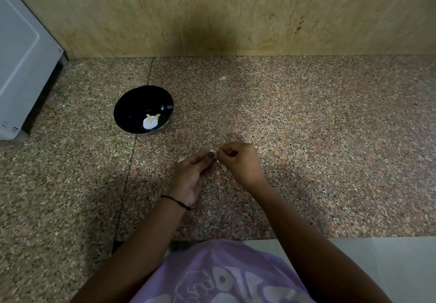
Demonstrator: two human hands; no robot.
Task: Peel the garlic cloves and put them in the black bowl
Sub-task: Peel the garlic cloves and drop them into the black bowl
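A black bowl (132, 106) stands on the speckled granite counter (306, 137), left of centre, with pale peeled garlic cloves (152, 119) lying in its bottom. Over the counter's middle my left hand (191, 177) pinches a small pale garlic clove (212, 151) between thumb and fingers. My right hand (240, 163) meets it from the right, its fingertips pinching at the clove's end. Thin bits of garlic skin (224, 167) show below the hands.
A white appliance (21, 66) stands at the far left against the tan stone wall (236, 12). Small flakes of skin (208, 213) lie on the counter near my wrists. The counter's front edge runs just before my purple shirt.
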